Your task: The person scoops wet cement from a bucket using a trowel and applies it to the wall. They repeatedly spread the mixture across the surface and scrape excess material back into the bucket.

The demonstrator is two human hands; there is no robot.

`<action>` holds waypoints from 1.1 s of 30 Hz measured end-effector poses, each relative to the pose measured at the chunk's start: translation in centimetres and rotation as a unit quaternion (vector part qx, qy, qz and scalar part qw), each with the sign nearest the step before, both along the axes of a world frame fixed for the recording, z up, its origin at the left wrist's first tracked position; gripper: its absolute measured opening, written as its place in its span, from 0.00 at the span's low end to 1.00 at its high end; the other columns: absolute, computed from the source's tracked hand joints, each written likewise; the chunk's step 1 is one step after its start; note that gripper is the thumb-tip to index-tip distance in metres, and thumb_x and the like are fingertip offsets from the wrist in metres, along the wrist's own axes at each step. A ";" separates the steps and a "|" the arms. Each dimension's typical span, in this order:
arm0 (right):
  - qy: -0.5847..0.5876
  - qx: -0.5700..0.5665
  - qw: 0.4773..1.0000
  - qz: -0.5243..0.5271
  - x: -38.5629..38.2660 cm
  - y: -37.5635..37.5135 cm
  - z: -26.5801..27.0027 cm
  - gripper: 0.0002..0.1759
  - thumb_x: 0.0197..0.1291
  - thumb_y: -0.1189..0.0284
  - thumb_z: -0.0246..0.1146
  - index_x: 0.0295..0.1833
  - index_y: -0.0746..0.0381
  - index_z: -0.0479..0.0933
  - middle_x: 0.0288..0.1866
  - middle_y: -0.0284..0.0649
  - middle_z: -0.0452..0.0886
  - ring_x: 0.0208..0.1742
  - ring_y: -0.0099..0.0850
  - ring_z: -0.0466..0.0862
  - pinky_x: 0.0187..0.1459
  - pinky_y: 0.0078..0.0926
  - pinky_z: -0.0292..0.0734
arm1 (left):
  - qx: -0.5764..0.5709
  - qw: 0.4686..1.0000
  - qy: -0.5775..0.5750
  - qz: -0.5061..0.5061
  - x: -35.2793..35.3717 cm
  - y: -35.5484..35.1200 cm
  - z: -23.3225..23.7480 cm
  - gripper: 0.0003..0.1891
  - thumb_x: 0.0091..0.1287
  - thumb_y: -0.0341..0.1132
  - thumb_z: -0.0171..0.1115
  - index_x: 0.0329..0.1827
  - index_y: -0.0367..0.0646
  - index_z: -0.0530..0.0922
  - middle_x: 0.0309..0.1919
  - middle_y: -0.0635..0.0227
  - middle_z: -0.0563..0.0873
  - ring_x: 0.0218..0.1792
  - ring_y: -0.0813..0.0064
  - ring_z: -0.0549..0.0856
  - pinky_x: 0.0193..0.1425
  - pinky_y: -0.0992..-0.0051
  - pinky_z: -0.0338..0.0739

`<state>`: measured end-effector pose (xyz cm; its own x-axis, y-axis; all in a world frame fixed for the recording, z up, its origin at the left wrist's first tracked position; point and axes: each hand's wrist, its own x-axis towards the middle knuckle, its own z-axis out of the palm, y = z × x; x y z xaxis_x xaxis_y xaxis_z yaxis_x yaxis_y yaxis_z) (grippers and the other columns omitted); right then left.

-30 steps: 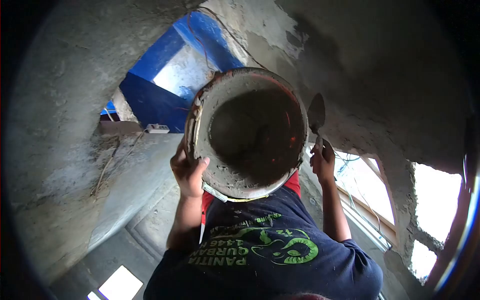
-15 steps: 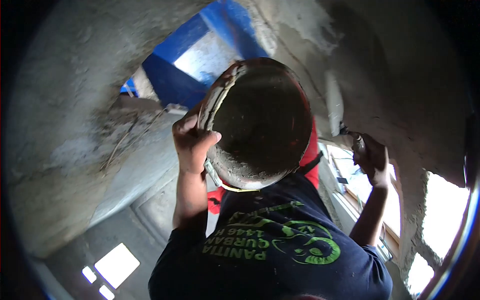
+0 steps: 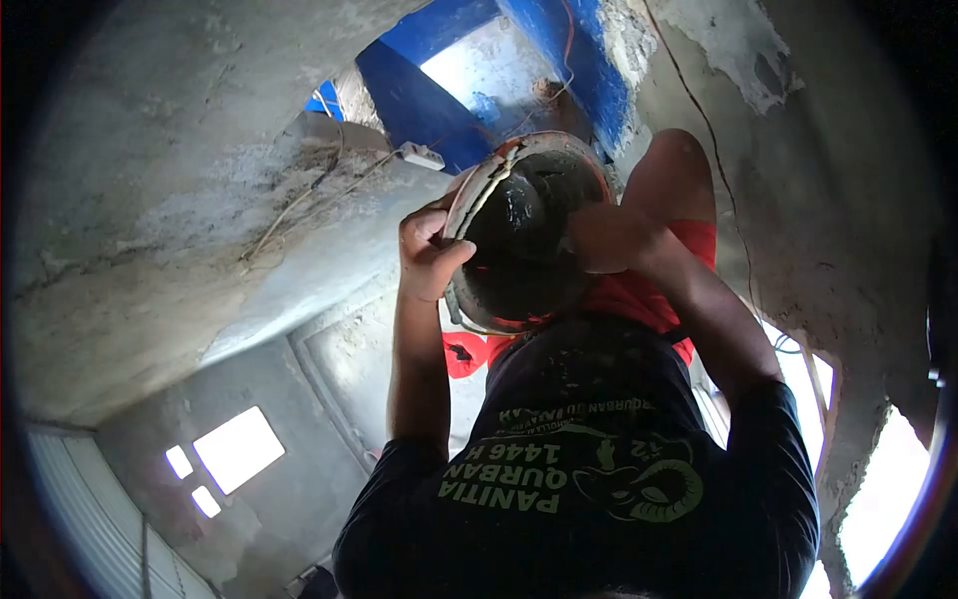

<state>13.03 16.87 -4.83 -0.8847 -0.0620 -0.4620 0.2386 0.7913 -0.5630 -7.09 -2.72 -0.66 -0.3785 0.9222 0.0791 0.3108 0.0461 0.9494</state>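
My left hand (image 3: pixel 432 250) grips the near-left rim of a round bucket (image 3: pixel 484 185), thumb over the edge and fingers outside. The bucket is tilted towards me, and dark wet mortar (image 3: pixel 509 260) coats its inside. My right hand (image 3: pixel 607 240) reaches over the bucket's right side, closed round the handle of a trowel. Most of the trowel is hidden by the hand and the dark interior; a wet shine shows in the mix beside it.
Rough plastered walls (image 3: pixel 180 200) rise on both sides. A white power strip (image 3: pixel 421 156) with cables lies on a ledge beyond the bucket. Blue-painted surfaces (image 3: pixel 409 95) stand at the far side. Bright openings (image 3: pixel 888 489) break the right wall; a cable (image 3: pixel 714 130) hangs there.
My right hand has brought the trowel from the right wall into the bucket. The bucket and left hand appear further right and smaller in view. The whole view has shifted.
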 end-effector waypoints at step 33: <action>0.053 -0.528 0.827 -0.185 8.4 7.2 -1.0 0.31 0.62 0.57 0.69 0.64 0.66 0.75 0.41 0.39 0.83 0.33 0.24 0.80 0.34 0.23 0.76 | -0.028 0.984 -0.143 0.105 -2.6 2.5 -3.1 0.07 0.58 0.32 0.73 0.35 0.38 0.85 0.23 0.83 0.75 0.28 0.87 0.71 0.32 0.77 0.64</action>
